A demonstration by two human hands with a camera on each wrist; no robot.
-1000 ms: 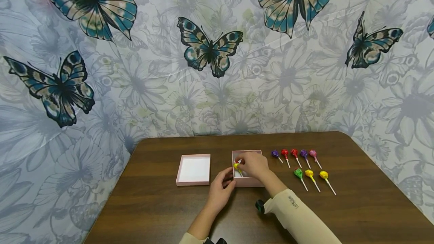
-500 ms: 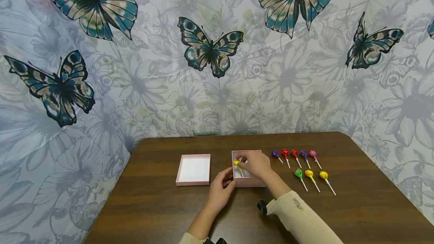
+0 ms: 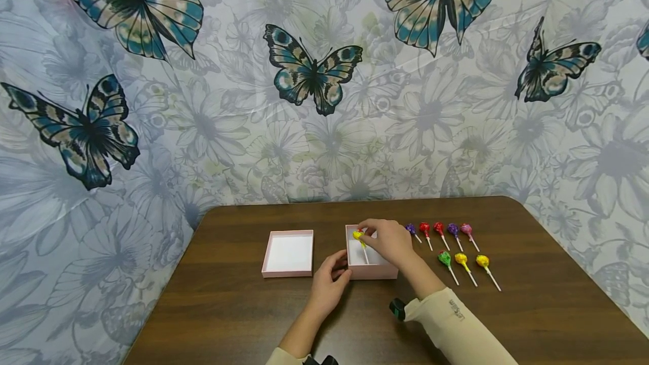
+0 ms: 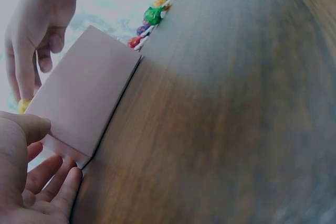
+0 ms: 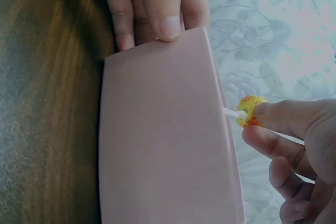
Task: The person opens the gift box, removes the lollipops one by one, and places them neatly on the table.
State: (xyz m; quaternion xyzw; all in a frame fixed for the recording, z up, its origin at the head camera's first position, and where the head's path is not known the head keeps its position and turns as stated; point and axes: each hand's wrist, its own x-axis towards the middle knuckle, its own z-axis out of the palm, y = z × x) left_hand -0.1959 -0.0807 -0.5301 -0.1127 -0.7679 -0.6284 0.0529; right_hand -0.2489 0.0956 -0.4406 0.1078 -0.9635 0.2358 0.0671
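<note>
In the head view, my right hand [image 3: 387, 241] pinches a yellow lollipop [image 3: 358, 235] over the pink box [image 3: 372, 272], which has a white inside. The right wrist view shows thumb and finger on the yellow wrapped head [image 5: 251, 109], outside the rim line, its white stick pointing down past the rim into the box. My left hand [image 3: 328, 286] rests at the box's left end. Its thumb [image 4: 37, 126] and loosely bent fingers touch that end wall near the corner, as the left wrist view shows too.
A shallow pink lid [image 3: 288, 253], white inside, lies left of the box. To the right, two rows of lollipops lie on the brown table [image 3: 228, 308]: purple, red and pink ones behind, a green lollipop [image 3: 444, 258] and two yellow ones in front. A butterfly-print cloth hangs behind.
My right hand has moved slightly right and back with the yellow lollipop, whose stick now shows more over the box's inside. The left hand has stayed at the box's end.
</note>
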